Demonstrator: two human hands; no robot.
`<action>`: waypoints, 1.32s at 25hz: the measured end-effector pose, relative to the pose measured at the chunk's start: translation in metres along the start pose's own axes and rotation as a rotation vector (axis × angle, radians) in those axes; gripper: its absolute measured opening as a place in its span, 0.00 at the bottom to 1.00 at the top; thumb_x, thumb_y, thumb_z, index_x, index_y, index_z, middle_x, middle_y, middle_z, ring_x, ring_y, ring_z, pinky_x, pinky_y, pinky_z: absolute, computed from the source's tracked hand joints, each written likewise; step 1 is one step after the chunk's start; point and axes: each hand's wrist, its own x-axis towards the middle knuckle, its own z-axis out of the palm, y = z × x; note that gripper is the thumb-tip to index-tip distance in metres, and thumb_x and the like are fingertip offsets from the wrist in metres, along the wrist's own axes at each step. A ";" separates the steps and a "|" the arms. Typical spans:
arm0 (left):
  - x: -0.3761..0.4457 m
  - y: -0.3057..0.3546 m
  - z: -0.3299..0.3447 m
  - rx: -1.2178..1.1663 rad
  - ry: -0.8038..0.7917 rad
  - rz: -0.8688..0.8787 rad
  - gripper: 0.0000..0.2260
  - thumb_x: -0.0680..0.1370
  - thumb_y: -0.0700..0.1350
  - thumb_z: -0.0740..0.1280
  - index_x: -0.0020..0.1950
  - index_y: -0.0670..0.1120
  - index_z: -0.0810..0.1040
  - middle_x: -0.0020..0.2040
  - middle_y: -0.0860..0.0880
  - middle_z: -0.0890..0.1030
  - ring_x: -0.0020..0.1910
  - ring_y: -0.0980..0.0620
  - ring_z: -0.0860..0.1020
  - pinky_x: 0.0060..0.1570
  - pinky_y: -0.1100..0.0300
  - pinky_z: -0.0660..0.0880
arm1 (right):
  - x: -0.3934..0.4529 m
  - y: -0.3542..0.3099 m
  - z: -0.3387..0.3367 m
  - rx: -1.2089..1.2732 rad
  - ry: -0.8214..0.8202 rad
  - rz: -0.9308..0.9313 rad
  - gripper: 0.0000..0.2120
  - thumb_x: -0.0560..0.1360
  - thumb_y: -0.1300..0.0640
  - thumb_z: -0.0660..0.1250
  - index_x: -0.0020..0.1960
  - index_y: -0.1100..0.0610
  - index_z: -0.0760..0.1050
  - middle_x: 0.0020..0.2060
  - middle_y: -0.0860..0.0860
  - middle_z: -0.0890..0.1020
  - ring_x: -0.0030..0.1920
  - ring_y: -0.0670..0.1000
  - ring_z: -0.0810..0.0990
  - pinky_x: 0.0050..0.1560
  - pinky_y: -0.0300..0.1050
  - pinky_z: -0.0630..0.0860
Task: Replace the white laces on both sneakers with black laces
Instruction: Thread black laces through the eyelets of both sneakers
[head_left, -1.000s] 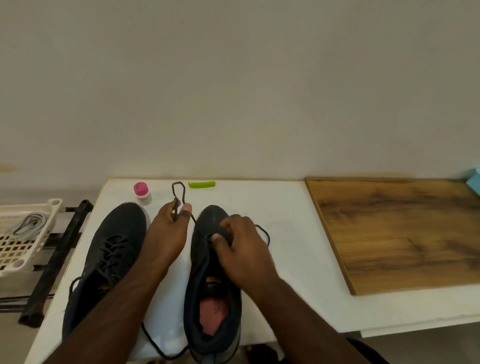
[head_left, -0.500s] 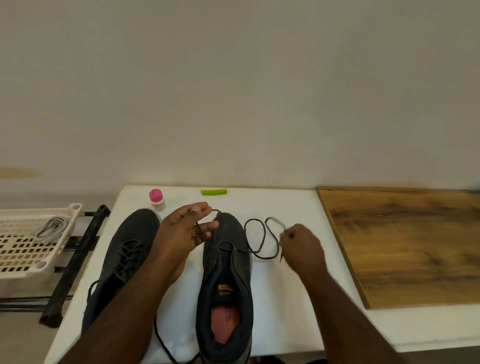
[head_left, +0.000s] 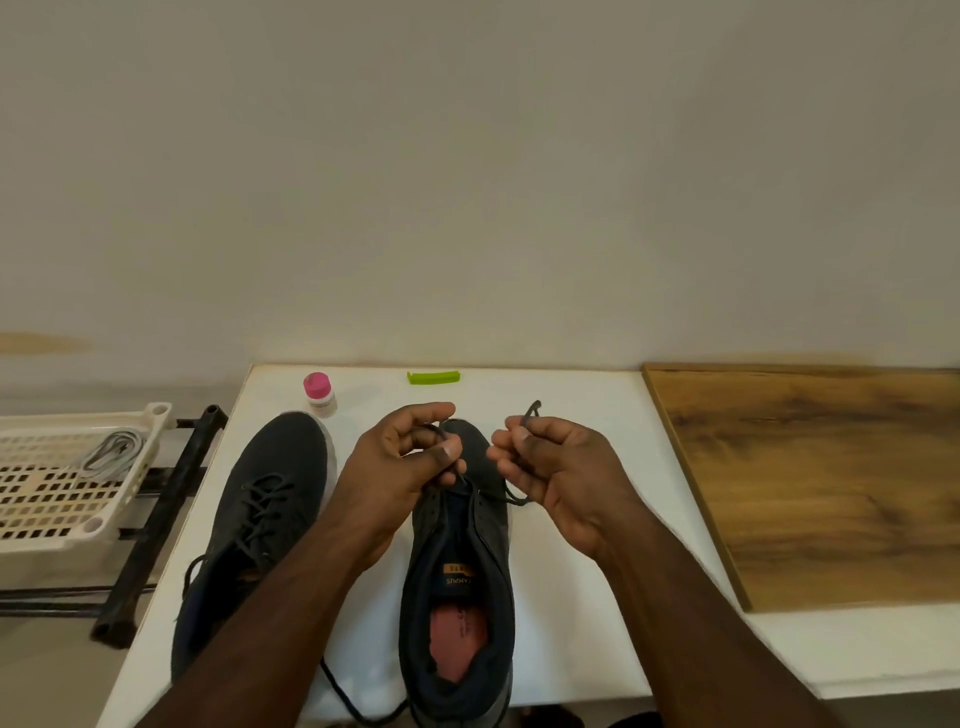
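- Your left hand (head_left: 402, 457) hovers over the toe of the right-side sneaker (head_left: 460, 566), fingers curled, thumb and forefinger pinching one end of the black lace (head_left: 511, 498).
- Your right hand (head_left: 553, 470) sits just right of the same toe, fingers curled, pinching the other end; its tip pokes up above your knuckles.
- The lace runs from both hands down to the lowest eyelets; the upper eyelets look unlaced, tongue and red insole showing.
- That sneaker stands heel toward you on the white table (head_left: 571, 395).
- The left-side sneaker (head_left: 260, 525) lies just beside it, partly under your left forearm, already laced in black, with loose ends trailing off near the table's front edge.
- White laces (head_left: 111, 454) lie coiled in the cream plastic basket (head_left: 62, 499) left of the table.
- Pink-capped small bottle (head_left: 318, 393) and green clip-like piece (head_left: 434, 376) sit at the table's far edge.
- Wooden board (head_left: 821, 483) lies on the right.
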 end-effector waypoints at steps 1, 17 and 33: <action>0.000 -0.001 0.001 0.016 0.018 0.015 0.15 0.77 0.37 0.71 0.62 0.50 0.80 0.44 0.44 0.83 0.41 0.49 0.84 0.43 0.61 0.79 | -0.001 0.003 0.003 -0.094 -0.014 0.000 0.07 0.80 0.61 0.68 0.57 0.62 0.80 0.45 0.56 0.87 0.46 0.54 0.87 0.41 0.42 0.82; -0.003 -0.004 0.006 0.258 0.034 0.109 0.17 0.75 0.35 0.73 0.56 0.55 0.82 0.45 0.53 0.82 0.45 0.52 0.83 0.44 0.62 0.80 | -0.001 0.022 0.014 -0.354 -0.127 -0.085 0.09 0.77 0.63 0.73 0.41 0.52 0.86 0.38 0.55 0.86 0.38 0.50 0.85 0.38 0.39 0.81; -0.002 -0.006 -0.005 0.946 0.052 0.406 0.04 0.76 0.44 0.72 0.47 0.55 0.83 0.55 0.55 0.69 0.59 0.52 0.65 0.54 0.59 0.64 | -0.008 0.011 0.013 -0.527 -0.209 -0.014 0.12 0.84 0.56 0.61 0.53 0.61 0.82 0.43 0.56 0.86 0.40 0.48 0.84 0.41 0.41 0.81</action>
